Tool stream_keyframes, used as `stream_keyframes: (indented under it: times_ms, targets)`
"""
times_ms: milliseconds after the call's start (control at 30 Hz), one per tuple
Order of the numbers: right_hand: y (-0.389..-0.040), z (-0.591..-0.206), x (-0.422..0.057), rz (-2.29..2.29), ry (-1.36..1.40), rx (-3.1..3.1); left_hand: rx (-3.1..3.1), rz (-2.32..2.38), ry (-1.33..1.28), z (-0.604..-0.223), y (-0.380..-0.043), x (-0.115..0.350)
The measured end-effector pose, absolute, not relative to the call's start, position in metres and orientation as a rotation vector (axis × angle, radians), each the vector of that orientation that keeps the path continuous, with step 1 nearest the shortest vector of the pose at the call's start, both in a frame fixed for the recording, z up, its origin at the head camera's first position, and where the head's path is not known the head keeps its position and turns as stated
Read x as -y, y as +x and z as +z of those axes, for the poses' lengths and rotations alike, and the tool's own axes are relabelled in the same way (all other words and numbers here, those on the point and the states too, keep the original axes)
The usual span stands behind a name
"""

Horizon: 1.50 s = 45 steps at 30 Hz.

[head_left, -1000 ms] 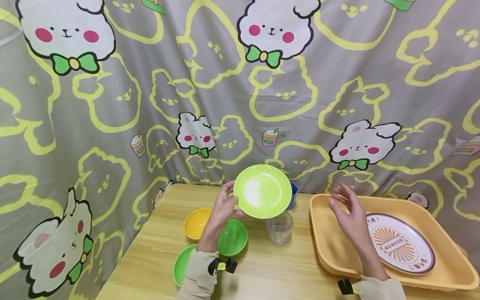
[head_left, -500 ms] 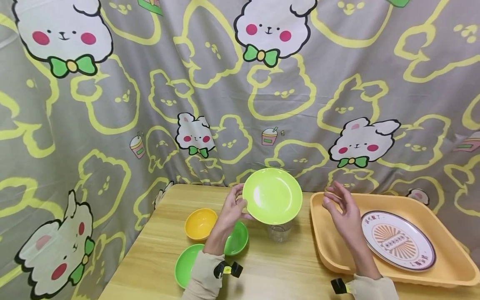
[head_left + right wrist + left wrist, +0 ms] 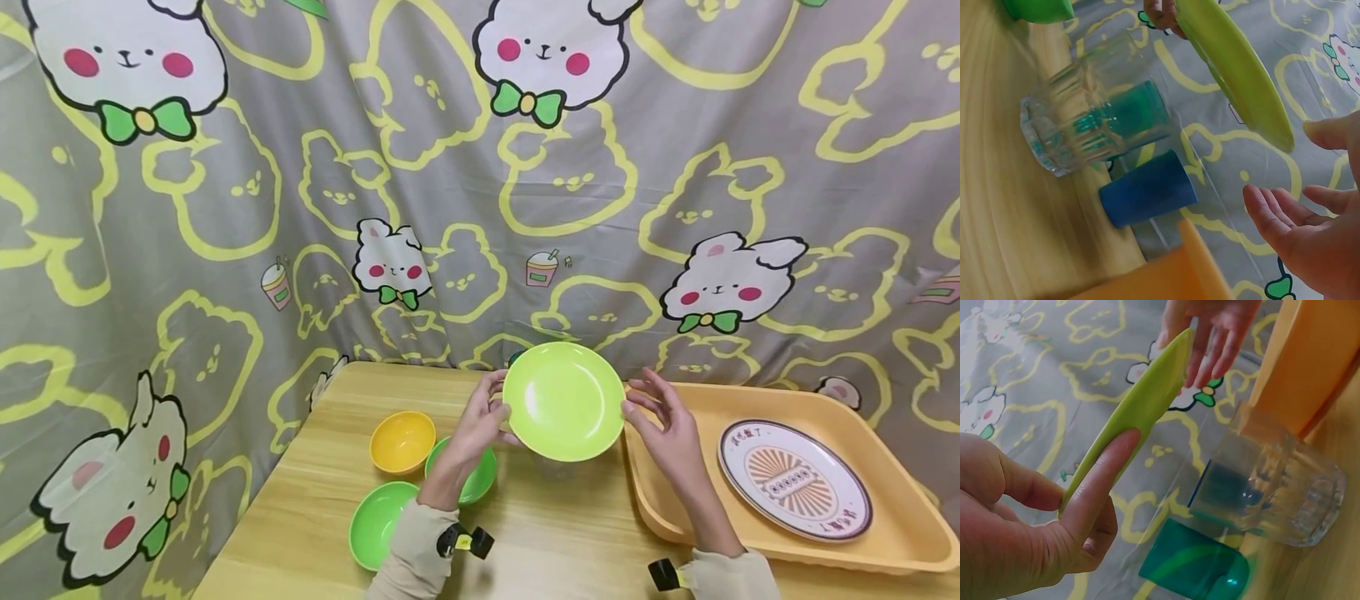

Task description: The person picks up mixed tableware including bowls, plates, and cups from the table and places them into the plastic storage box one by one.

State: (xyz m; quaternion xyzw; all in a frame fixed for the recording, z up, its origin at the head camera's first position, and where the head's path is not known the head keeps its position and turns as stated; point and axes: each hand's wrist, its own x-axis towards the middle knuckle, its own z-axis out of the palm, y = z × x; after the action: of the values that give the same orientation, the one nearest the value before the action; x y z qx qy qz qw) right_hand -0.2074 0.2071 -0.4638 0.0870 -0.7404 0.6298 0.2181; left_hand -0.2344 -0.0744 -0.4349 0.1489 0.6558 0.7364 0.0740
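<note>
Lower ctr, our L hand [image 3: 480, 423] pinches a glossy lime-green round plate [image 3: 564, 402]. Our R hand [image 3: 670, 427], grip apart, is just beside it.

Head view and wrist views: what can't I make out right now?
Head: clear glass, mostly hidden behind the lime plate.
Head: farther green bowl, partly behind the left forearm.
Left wrist: orange tray, cut off by the frame edge.
Head: white plate, central marks too small.

Two plates [image 3: 564, 402], one lime, one white; three bowls [image 3: 380, 527]; two cups [image 3: 1149, 190]; one clear glass [image 3: 1291, 487]; one orange tray [image 3: 851, 418].
</note>
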Motion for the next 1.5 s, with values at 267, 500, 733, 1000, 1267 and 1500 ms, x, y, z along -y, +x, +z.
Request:
stream_keyframes:
  times_ms: [267,500,733,1000,1267,1500]
  targets:
    - [-0.207,-0.466,-0.201,1.745,0.202,2.119,-1.964,2.185,0.477,-0.439,-0.233,0.065]
    - [-0.205,-0.466,-0.199,1.780,0.167,2.138,-1.974,2.177,0.492,-0.441,-0.229,0.059]
    - [-0.204,-0.467,-0.199,1.808,0.175,2.128,-1.977,2.190,0.485,-0.442,-0.227,0.057]
    - [-0.203,-0.468,-0.200,1.861,0.174,2.148,-1.999,2.164,0.508,-0.441,-0.227,0.058]
    - [-0.202,-0.466,-0.200,1.912,0.114,2.210,-2.028,2.144,0.520,-0.441,-0.226,0.060]
    - [-0.198,-0.462,-0.202,1.917,0.106,2.215,-2.017,2.151,0.520,-0.440,-0.227,0.060]
